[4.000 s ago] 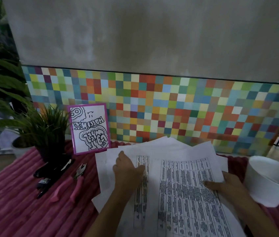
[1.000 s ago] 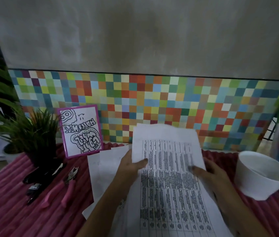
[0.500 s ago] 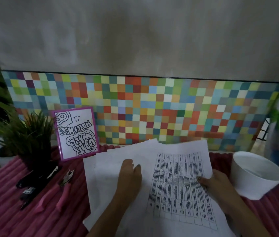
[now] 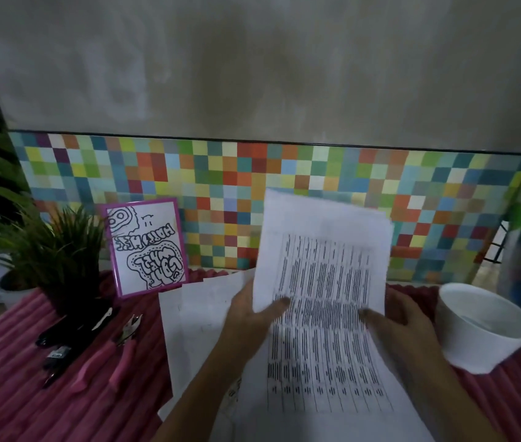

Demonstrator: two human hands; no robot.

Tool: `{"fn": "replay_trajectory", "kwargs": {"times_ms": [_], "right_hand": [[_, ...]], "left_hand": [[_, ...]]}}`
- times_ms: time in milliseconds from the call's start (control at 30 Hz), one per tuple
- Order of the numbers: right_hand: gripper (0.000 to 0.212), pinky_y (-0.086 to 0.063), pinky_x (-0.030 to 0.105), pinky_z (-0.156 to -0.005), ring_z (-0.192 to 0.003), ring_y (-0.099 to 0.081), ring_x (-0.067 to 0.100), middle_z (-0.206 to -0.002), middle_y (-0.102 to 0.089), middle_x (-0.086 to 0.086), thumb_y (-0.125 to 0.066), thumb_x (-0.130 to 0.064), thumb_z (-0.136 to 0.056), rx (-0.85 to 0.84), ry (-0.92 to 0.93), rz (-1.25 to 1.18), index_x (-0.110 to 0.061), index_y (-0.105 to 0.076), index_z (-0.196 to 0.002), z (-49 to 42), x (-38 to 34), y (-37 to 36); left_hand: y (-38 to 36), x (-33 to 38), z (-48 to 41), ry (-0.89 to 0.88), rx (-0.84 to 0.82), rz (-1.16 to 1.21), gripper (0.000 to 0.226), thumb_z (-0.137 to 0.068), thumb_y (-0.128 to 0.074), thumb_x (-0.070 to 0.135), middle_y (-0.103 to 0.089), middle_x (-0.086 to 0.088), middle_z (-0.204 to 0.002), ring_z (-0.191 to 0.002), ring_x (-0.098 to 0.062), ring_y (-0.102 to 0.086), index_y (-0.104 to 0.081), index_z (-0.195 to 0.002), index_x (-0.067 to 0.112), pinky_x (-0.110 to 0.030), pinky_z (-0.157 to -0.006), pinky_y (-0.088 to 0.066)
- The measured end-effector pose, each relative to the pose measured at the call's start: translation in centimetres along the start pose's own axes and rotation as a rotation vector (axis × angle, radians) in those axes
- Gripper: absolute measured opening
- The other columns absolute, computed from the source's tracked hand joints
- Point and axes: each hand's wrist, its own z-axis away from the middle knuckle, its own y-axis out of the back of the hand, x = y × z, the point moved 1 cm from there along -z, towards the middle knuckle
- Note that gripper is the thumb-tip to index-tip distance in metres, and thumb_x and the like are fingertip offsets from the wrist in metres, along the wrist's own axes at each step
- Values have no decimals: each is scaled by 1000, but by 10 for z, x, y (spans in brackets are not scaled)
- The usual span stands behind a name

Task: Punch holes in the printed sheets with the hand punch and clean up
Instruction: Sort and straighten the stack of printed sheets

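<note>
1. Half a second ago the paper lay low under both hands. Now the printed sheets (image 4: 323,266) are raised, with their top edge in front of the tiled wall (image 4: 221,173) and their lower end sloping down toward the person.
2. The left hand (image 4: 252,314) pinches the left edge, thumb curled across the printed face and fingers hidden behind. The right hand (image 4: 403,320) grips the right edge the same way, thumb on the front.
3. The raised paper is motion-blurred. Stepped edges at its top suggest more than one sheet, but I cannot tell how many.
4. The task looks barely begun. No holes show in any sheet, though blur could hide small ones. The hand punch (image 4: 115,355) lies untouched on the cloth (image 4: 13,378), well to the left of both hands. Loose sheets (image 4: 195,314) lie fanned on the table. This looks like gathering and squaring the stack, with punching and tidying all still to come.
5. The paper is thin and floppy, covered in dense table columns. The punch is plier-shaped, with pink handles and a metal nose. The cloth is pink and ribbed, and looks soft. The bowl (image 4: 482,327) at the right is white, round and smooth. Black tools (image 4: 71,330), a spiky plant (image 4: 58,260) and a purple-framed card (image 4: 147,247) sit at the left.
</note>
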Motion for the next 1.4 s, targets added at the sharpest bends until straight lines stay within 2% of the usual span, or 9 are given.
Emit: {"fn": "replay_trajectory", "kwargs": {"times_ms": [133, 300, 500, 800, 933, 1000, 1100, 1233, 1400], "right_hand": [[27, -54, 14, -67, -83, -72, 7, -87, -77, -3, -60, 8, -79, -103, 123, -357, -9, -73, -96, 9, -18, -14], [28, -54, 17, -74, -85, -67, 5, -88, -73, -12, -50, 7, -94, 119, 533, -44, -18, -59, -101, 29, -61, -13], [20, -55, 37, -75, -90, -64, 25, -96, -65, 10, -55, -9, -94, 95, 749, -67, -26, -53, -105, 46, -78, -28], [23, -48, 10, -78, -98, -64, -5, -100, -69, -27, -56, -11, -94, 80, 527, 93, -16, -61, -116, 29, -46, -29], [8, -42, 3, -64, -76, -58, -14, -87, -66, -2, -55, -8, -97, 311, 581, 186, -3, -58, -103, 24, -56, -12], [12, -48, 7, -72, -82, -60, -11, -95, -65, 0, -53, -8, -98, 439, 571, 148, -9, -56, -109, 19, -60, 3], [19, -57, 48, -85, -94, -67, 18, -105, -68, 1, -52, -25, -97, 544, 480, 117, -22, -56, -115, 11, -56, 26], [20, -53, 41, -89, -94, -66, 16, -103, -68, -4, -57, -19, -94, 548, 359, 84, -27, -59, -113, 6, -54, 36], [13, -54, 34, -70, -78, -69, 23, -88, -72, 2, -63, -8, -92, 231, 20, 2, -18, -67, -98, 1, -47, 30]], "left_hand": [[1, 22, 9, -193, 211, 107, 31, -87, -67, 12, -72, 9, -103, -99, -7, -68, -57, -114, 24, -21, -81, -56], [-7, 54, 25, -538, 478, -67, 42, -87, -66, 2, -62, 38, -100, -87, 11, -64, -45, -103, 36, -8, -64, -51], [-1, 71, 31, -696, 575, -121, 44, -86, -66, 14, -59, 38, -102, -89, 10, -63, -37, -105, 41, -14, -68, -55], [-4, 33, 11, -414, 342, -142, 31, -89, -66, 8, -65, 23, -80, -72, 6, -59, -51, -116, 12, -3, -62, -44], [10, 24, 3, -206, 163, -131, 18, -90, -67, 24, -68, 8, -90, -80, 2, -64, -59, -105, 19, -10, -66, -49], [16, 8, 1, 32, 2, -298, 27, -85, -70, 39, -63, 10, -94, -83, -3, -61, -58, -100, 20, -7, -60, -46], [14, -16, 7, 146, -282, -892, 76, -65, -65, 75, -55, 9, -114, -107, -14, -54, -57, -118, 21, -21, -83, -51], [1, -20, 13, 204, -162, -1132, 85, -68, -67, 72, -50, -3, -134, -122, -24, -43, -48, -130, 16, -38, -100, -40], [7, -14, 15, 266, 26, -987, 68, -77, -75, 48, -48, -10, -123, -106, -26, -59, -43, -123, 9, -32, -84, -50]]}}
